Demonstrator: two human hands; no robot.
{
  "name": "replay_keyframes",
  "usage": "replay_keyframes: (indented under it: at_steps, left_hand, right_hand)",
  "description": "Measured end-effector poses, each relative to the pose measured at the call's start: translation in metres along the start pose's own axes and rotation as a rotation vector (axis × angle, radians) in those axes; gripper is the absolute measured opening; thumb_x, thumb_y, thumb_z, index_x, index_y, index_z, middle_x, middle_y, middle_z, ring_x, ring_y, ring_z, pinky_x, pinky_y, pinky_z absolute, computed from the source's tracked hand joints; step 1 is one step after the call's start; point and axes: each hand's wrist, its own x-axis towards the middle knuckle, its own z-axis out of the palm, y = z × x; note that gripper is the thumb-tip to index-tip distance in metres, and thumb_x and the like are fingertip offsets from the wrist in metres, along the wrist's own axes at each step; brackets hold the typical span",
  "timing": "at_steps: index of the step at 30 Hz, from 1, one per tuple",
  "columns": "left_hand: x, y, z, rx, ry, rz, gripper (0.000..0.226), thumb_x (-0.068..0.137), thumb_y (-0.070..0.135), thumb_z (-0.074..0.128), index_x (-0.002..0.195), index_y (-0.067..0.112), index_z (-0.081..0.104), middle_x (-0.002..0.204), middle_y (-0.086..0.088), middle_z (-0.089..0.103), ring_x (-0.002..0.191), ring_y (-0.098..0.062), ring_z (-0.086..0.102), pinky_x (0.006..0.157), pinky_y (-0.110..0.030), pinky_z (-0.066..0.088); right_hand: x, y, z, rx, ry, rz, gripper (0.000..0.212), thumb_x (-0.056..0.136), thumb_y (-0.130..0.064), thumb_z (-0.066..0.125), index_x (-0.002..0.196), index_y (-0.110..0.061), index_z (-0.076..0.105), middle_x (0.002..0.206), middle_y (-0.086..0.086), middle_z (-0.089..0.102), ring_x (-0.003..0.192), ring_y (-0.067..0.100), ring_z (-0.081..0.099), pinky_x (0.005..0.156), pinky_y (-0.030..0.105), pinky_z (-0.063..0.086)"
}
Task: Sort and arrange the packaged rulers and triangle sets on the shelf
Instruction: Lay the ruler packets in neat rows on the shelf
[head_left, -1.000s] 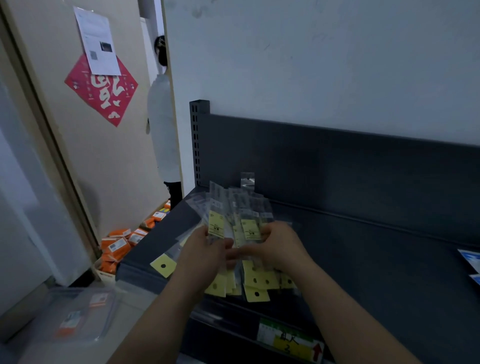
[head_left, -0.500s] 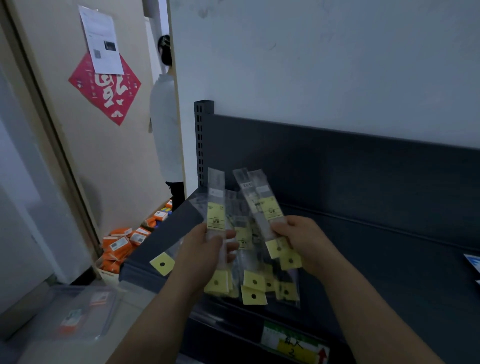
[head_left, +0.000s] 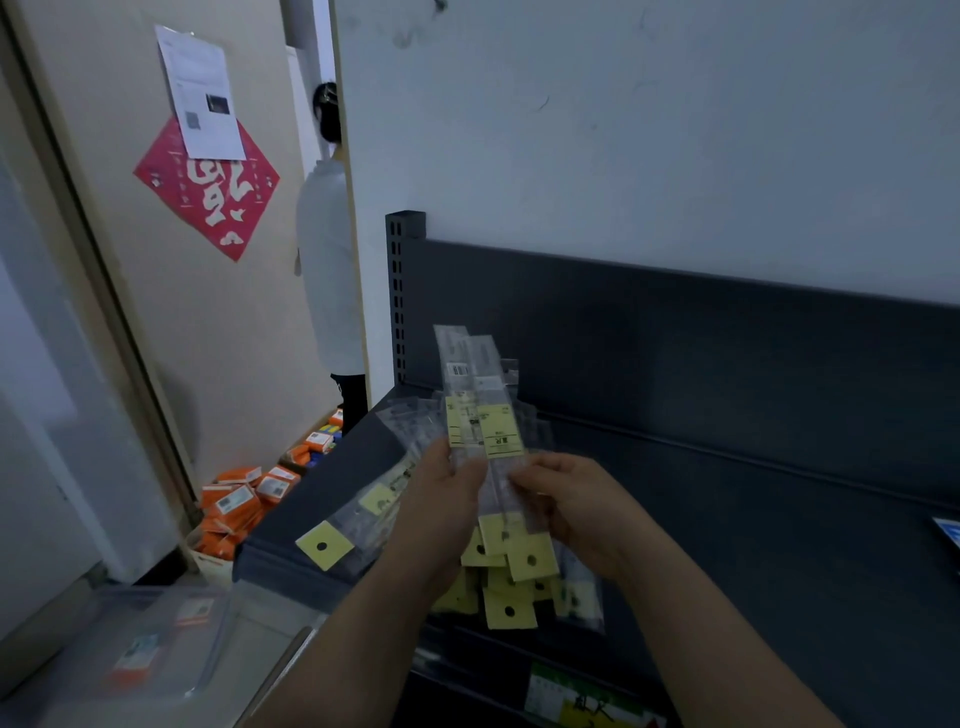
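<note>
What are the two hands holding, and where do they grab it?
Both hands hold a bunch of packaged rulers. The left hand and the right hand pinch them around the middle, one from each side.

I see clear plastic ruler packets with yellow header cards (head_left: 485, 441) fanned upright above the dark grey metal shelf (head_left: 753, 519), others lying flat (head_left: 363, 519).

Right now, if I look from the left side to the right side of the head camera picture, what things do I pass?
Red paper sign → orange boxes → left hand → packaged rulers → right hand → dark shelf
</note>
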Motion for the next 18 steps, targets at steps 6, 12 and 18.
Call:
replay_keyframes:
  at_steps: [6,12,18]
  left_hand:
    - [0.0031,-0.0027,-0.0061,-0.01,-0.028,0.006,0.025,0.097,0.018,0.049,0.12,0.02,0.059,0.116,-0.007,0.068,0.103,-0.026,0.067,0.087,-0.049,0.055]
    - [0.0053,-0.0076,-0.0093,-0.022,-0.095,-0.055,0.024,0.1,0.01,0.044,0.111,0.019,0.062,0.104,-0.01,0.072,0.095,-0.029,0.07,0.087,-0.051,0.055]
    - [0.0071,-0.0089,-0.0104,-0.046,-0.152,-0.103,0.028,0.101,0.013,0.041,0.113,0.019,0.065,0.104,-0.011,0.073,0.096,-0.031,0.069,0.089,-0.05,0.053]
  right_hand:
    - [0.0034,-0.0001,-0.0071,0.03,0.043,-0.026,0.018,0.089,-0.009,0.061,0.1,0.004,0.068,0.089,0.016,0.068,0.077,0.024,0.062,0.072,0.033,0.054]
    - [0.0037,-0.0014,-0.0083,-0.014,0.05,-0.046,0.018,0.084,-0.011,0.069,0.099,-0.003,0.07,0.076,0.007,0.063,0.059,0.013,0.049,0.057,0.024,0.044]
    - [0.0042,-0.0019,-0.01,-0.004,0.03,-0.032,0.012,0.084,-0.006,0.068,0.095,-0.005,0.069,0.061,-0.001,0.061,0.05,0.006,0.05,0.049,0.018,0.043]
